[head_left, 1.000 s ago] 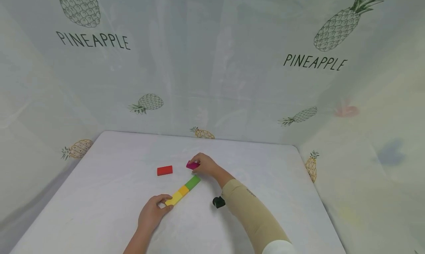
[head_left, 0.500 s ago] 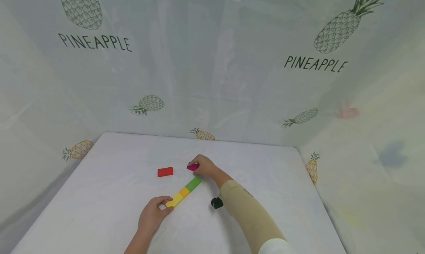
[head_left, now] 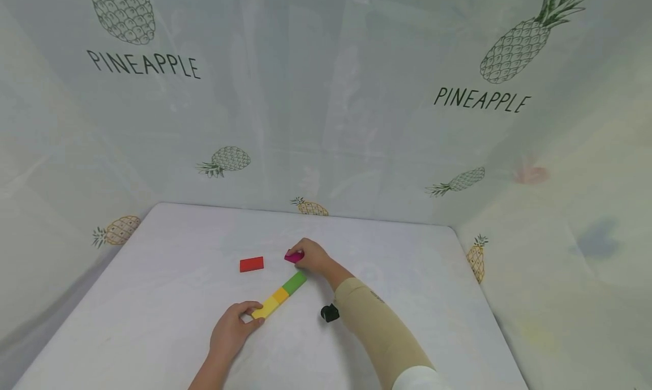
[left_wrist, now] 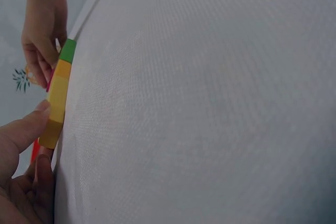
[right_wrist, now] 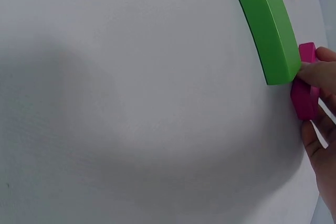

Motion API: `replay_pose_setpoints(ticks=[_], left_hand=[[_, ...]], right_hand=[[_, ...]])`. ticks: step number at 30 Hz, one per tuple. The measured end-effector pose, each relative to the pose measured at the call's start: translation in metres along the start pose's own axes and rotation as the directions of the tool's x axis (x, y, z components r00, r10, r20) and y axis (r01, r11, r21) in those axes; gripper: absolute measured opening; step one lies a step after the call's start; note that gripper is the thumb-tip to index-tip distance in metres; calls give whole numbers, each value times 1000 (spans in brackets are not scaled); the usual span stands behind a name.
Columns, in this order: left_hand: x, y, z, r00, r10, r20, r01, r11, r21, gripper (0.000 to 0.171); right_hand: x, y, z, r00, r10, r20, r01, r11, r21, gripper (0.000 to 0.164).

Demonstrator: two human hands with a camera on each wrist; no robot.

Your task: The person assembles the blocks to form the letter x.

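Observation:
A straight row of blocks lies slantwise on the white table: yellow [head_left: 266, 307] at the near end, orange [head_left: 281, 295] in the middle, green [head_left: 295, 282] at the far end. My left hand [head_left: 229, 331] pinches the yellow block's near end between thumb and fingers. Just beyond the green block, my right hand [head_left: 313, 256] holds a magenta block [head_left: 294, 257]. In the right wrist view the thumb presses on the magenta block [right_wrist: 305, 98], close beside the end of the green block [right_wrist: 266, 27]. Part of the magenta block is hidden behind the fingers.
A red block [head_left: 252, 264] lies apart on the table [head_left: 153, 299], left of the magenta one. A small black device [head_left: 329, 313] shows at the right sleeve [head_left: 377, 322]. A pineapple-print curtain [head_left: 326, 95] stands behind the table's far edge.
Both hands keep their hold, and the blocks stay where they were. My right forearm and the black device have shifted slightly left.

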State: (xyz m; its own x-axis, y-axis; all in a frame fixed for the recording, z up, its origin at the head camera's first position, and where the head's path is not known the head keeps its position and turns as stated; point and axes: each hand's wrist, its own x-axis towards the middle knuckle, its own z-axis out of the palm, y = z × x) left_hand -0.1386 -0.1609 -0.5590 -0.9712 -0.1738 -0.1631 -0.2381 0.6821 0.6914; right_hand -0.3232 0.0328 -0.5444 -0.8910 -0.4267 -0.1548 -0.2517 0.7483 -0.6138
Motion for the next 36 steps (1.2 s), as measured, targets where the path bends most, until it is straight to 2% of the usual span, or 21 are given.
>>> replay_pose_setpoints(ticks=[13,26,36], left_hand=[[-2,-1,1,1000,11,-1,-11,1000,1,32],[0,-3,0,1000,4,1,-4,1000,2,32],[0,-1,-1,1000,15,9,-15,1000,-10,33]], right_hand=[[-4,4,2,999,-19,-36,19,1000,11,28],[-12,5,-5,996,-6,-85,18,990,143,30],[-26,-4,-13,996,23,-85,-3,975,222,30]])
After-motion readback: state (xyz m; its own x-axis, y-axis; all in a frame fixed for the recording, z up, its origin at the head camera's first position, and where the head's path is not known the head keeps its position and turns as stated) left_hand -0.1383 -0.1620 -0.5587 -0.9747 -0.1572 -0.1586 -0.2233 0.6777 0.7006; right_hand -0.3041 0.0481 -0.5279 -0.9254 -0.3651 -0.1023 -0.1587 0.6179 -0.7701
